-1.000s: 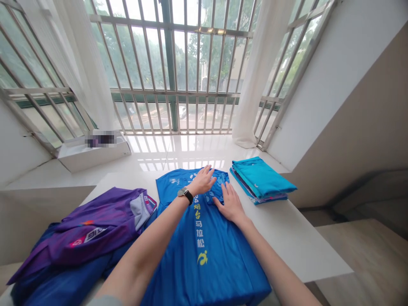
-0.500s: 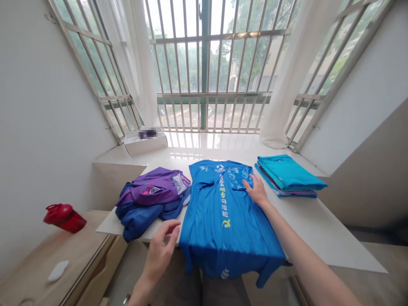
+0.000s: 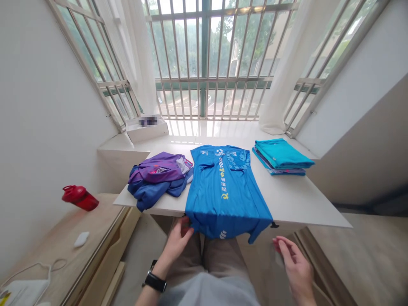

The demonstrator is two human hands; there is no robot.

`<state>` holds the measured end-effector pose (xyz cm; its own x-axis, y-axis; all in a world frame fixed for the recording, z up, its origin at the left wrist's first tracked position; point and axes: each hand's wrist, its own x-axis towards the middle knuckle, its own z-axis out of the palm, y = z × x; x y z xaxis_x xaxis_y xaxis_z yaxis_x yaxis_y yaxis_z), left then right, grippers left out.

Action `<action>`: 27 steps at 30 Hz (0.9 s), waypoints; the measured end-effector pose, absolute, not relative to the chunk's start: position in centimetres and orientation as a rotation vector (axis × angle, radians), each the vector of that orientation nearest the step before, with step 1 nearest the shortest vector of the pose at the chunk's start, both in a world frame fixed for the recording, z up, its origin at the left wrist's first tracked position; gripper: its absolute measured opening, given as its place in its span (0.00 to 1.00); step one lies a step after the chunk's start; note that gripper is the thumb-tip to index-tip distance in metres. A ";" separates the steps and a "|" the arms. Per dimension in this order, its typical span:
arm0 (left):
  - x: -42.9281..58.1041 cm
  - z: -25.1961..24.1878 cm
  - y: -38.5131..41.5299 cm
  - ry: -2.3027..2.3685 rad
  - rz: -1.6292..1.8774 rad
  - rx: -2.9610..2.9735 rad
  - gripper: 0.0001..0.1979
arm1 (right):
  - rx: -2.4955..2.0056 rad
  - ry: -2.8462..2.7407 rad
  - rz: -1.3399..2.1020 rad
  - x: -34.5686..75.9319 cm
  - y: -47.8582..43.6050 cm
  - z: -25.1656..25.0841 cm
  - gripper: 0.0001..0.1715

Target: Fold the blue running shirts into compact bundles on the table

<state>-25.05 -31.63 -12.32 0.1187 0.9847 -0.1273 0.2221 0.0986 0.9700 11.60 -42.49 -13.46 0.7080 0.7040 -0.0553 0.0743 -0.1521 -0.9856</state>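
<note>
A blue T-shirt [image 3: 228,187] with white and yellow lettering lies spread on the white table [image 3: 306,202]. Its lower end hangs over the front edge. At the shirt's lower left corner is my left hand [image 3: 178,240], thumb and fingers apart around the hanging edge; I see no firm grip. Off the lower right corner, in front of the table, my right hand [image 3: 295,265] has its fingers curled together with nothing visible in them. Left of the shirt lies a crumpled heap with a purple shirt [image 3: 156,168] over dark blue cloth [image 3: 149,193].
Folded clothes [image 3: 282,154] are stacked at the table's right. A white box [image 3: 148,132] stands by the barred window. On the lower wooden surface at left are a red shaker bottle [image 3: 80,197], a small white case [image 3: 81,239] and a cable [image 3: 49,272].
My right hand has left the upper right sleeve and come down to the front right. My left hand has moved right to the shirt's lower corner. The view has shifted, showing my lap.
</note>
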 end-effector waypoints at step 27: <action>-25.7 -13.3 -30.9 1.037 0.723 1.251 0.25 | -1.595 -0.819 1.117 11.3 -39.0 -16.3 0.33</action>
